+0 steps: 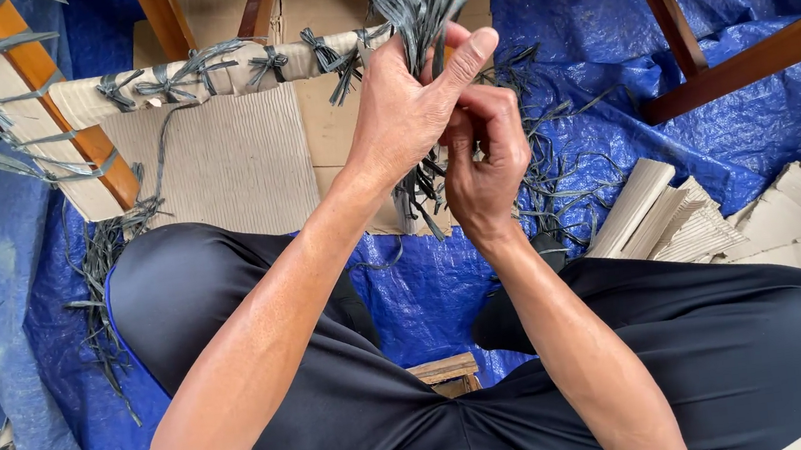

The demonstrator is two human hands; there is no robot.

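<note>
Blue tarp [589, 23]: spread under everything I see, crumpled, with loose grey strips scattered over it beyond my hands.
Wooden frame [31, 66]: leans at upper left, its legs padded with ribbed cardboard wrapping [202, 72] tied on by knotted grey strips in a row along the top rail.
Cardboard sheets [790, 201]: a loose heap at my right, beside my knee, ribbed, pale, no label that I can make out.
My left hand [412, 103]: raised in front of the wrapped rail, fingers curled tight, thumb pressed across, gripping the bundle of grey plastic strips [415, 2] around its middle.
My right hand [483, 150]: just under and touching the left, fingers bent, pinching strips near the lower part of the bundle.
Bundle: stands roughly upright, its ends fan out above my left fist and its tails hang below, between both hands.
</note>
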